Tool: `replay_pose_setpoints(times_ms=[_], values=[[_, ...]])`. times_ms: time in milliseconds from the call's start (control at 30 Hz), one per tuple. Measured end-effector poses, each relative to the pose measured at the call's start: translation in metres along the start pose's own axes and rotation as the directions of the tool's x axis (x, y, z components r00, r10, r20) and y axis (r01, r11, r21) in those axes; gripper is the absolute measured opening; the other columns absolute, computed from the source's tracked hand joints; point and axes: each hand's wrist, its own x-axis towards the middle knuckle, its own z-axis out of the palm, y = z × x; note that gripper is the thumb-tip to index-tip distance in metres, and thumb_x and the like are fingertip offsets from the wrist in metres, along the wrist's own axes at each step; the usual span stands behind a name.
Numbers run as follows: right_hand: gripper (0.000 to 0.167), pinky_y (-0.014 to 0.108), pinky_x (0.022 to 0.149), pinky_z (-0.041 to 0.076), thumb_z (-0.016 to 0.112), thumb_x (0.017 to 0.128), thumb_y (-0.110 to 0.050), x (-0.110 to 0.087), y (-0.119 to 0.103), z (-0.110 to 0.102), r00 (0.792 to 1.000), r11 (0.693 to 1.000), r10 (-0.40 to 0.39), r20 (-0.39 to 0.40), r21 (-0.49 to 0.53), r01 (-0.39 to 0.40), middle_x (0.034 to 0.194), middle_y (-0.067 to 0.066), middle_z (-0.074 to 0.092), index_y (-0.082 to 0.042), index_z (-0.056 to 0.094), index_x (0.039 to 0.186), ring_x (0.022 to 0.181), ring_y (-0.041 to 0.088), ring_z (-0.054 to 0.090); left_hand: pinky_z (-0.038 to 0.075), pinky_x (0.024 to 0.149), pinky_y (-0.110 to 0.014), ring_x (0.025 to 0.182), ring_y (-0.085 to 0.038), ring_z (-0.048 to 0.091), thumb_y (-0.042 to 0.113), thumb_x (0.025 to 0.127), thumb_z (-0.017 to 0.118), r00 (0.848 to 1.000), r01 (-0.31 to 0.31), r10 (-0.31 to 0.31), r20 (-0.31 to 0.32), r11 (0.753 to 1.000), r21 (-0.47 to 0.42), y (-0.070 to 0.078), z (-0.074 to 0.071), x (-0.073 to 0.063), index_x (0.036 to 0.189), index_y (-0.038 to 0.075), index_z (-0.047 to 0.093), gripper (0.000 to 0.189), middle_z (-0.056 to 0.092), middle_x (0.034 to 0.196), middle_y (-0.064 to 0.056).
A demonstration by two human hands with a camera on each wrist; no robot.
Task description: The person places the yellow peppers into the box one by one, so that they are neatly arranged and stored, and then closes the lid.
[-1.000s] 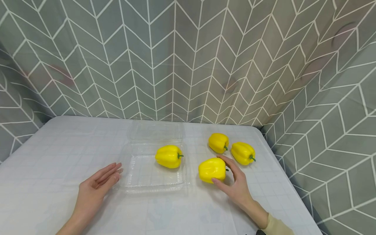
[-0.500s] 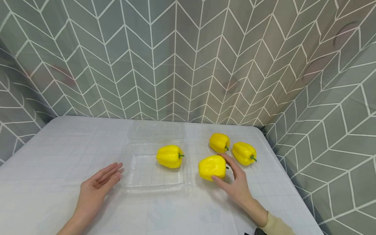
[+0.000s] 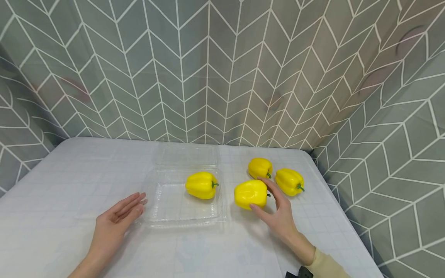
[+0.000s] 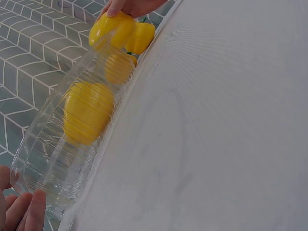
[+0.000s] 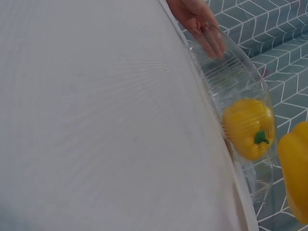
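Observation:
My right hand (image 3: pixel 278 214) grips a yellow bell pepper (image 3: pixel 250 194) between thumb and fingers, above the table just right of a clear plastic clamshell container (image 3: pixel 167 222). Another yellow bell pepper (image 3: pixel 201 185) lies in the right part of that container, its green stem towards the right. At the container's left side is my left hand (image 3: pixel 112 222), fingers fairly straight and fingertips at the rim. In the left wrist view the fingers (image 4: pixel 34 211) are by the near corner of the clear wall; whether they touch it is hard to tell.
Two more yellow bell peppers, one farther back (image 3: pixel 259 168) and one to the right (image 3: pixel 289 182), lie beyond my right hand. The container's lid (image 3: pixel 185 154) is folded back towards the curtain (image 3: pixel 194 77). A white cloth covers the table (image 3: pixel 69 173).
My right hand has raised the held pepper slightly and shifted it a little away from me. The left hand stays nearly still beside the container.

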Motion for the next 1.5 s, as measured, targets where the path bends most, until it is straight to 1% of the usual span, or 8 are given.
replay_pose_setpoints(times_ms=[200, 400, 633, 800, 1033, 1133, 1367, 1500], values=[[0.075, 0.014, 0.108, 0.042, 0.083, 0.075, 0.002, 0.003, -0.002, 0.004, 1.000, 1.000, -0.029, -0.011, 0.010, 0.029, 0.136, 0.020, 0.057, -0.008, 0.051, 0.142, 0.123, 0.009, 0.054, 0.057, 0.092, -0.020, 0.114, -0.004, 0.066, 0.015, 0.097, 0.067, 1.000, -0.001, 0.001, 0.003, 1.000, -0.013, 0.001, 0.000, -0.001, 0.144, -0.008, 0.045, 0.056, 0.066, 0.134, 0.003], [0.074, 0.015, 0.108, 0.042, 0.083, 0.075, 0.003, 0.005, -0.004, 0.007, 0.999, 0.999, -0.035, -0.017, 0.026, 0.035, 0.136, 0.016, 0.058, -0.005, 0.051, 0.141, 0.122, 0.010, 0.054, 0.057, 0.092, -0.020, 0.114, -0.004, 0.066, 0.016, 0.097, 0.067, 1.000, 0.003, -0.003, 0.006, 1.000, -0.008, 0.001, -0.001, -0.001, 0.144, -0.007, 0.045, 0.057, 0.066, 0.134, 0.003], [0.074, 0.017, 0.107, 0.044, 0.083, 0.075, 0.002, 0.009, -0.007, 0.011, 0.999, 0.998, -0.050, -0.015, 0.044, 0.051, 0.135, 0.013, 0.058, -0.009, 0.053, 0.141, 0.120, 0.014, 0.054, 0.057, 0.092, -0.020, 0.114, -0.004, 0.066, 0.014, 0.097, 0.067, 1.000, -0.003, 0.003, 0.008, 1.000, -0.016, 0.000, -0.001, -0.001, 0.144, -0.008, 0.045, 0.056, 0.066, 0.134, 0.004], [0.074, 0.019, 0.107, 0.043, 0.082, 0.076, 0.002, 0.011, -0.009, 0.015, 0.999, 0.997, -0.054, -0.005, 0.060, 0.055, 0.137, 0.017, 0.057, -0.010, 0.052, 0.142, 0.122, 0.015, 0.054, 0.057, 0.092, -0.020, 0.114, -0.003, 0.066, 0.014, 0.097, 0.067, 1.000, -0.002, 0.002, 0.005, 1.000, -0.022, -0.001, 0.000, 0.000, 0.144, -0.009, 0.044, 0.056, 0.066, 0.133, 0.004], [0.075, 0.020, 0.109, 0.043, 0.082, 0.076, 0.001, 0.014, -0.013, 0.020, 0.999, 0.997, -0.048, 0.001, 0.064, 0.048, 0.140, 0.006, 0.057, -0.011, 0.051, 0.143, 0.124, 0.017, 0.053, 0.057, 0.093, -0.021, 0.115, -0.005, 0.066, 0.012, 0.097, 0.067, 1.000, -0.004, 0.005, 0.014, 0.999, -0.051, -0.001, 0.000, 0.000, 0.144, -0.009, 0.043, 0.056, 0.066, 0.134, 0.003], [0.074, 0.020, 0.108, 0.043, 0.082, 0.077, 0.000, 0.015, -0.014, 0.021, 0.999, 0.997, -0.048, -0.001, 0.059, 0.048, 0.140, 0.005, 0.057, -0.011, 0.051, 0.143, 0.124, 0.017, 0.054, 0.057, 0.093, -0.021, 0.115, -0.005, 0.066, 0.012, 0.097, 0.067, 1.000, -0.002, 0.003, 0.016, 0.998, -0.055, 0.000, 0.000, 0.000, 0.144, -0.009, 0.043, 0.057, 0.066, 0.134, 0.003], [0.074, 0.021, 0.108, 0.044, 0.082, 0.076, 0.001, 0.016, -0.016, 0.024, 0.998, 0.996, -0.056, -0.002, 0.070, 0.056, 0.138, 0.015, 0.057, -0.010, 0.051, 0.142, 0.124, 0.017, 0.054, 0.057, 0.092, -0.021, 0.114, -0.004, 0.066, 0.015, 0.097, 0.067, 1.000, 0.005, -0.004, 0.011, 0.999, -0.032, 0.001, 0.000, 0.000, 0.144, -0.009, 0.043, 0.058, 0.065, 0.135, 0.003], [0.074, 0.020, 0.109, 0.043, 0.082, 0.077, 0.001, 0.016, -0.018, 0.025, 0.999, 0.996, -0.046, 0.004, 0.080, 0.045, 0.139, 0.015, 0.056, -0.010, 0.051, 0.143, 0.125, 0.016, 0.053, 0.057, 0.092, -0.020, 0.114, -0.003, 0.066, 0.016, 0.097, 0.068, 1.000, 0.005, -0.005, 0.006, 1.000, -0.022, 0.002, 0.001, -0.001, 0.144, -0.008, 0.044, 0.058, 0.066, 0.134, 0.005]])
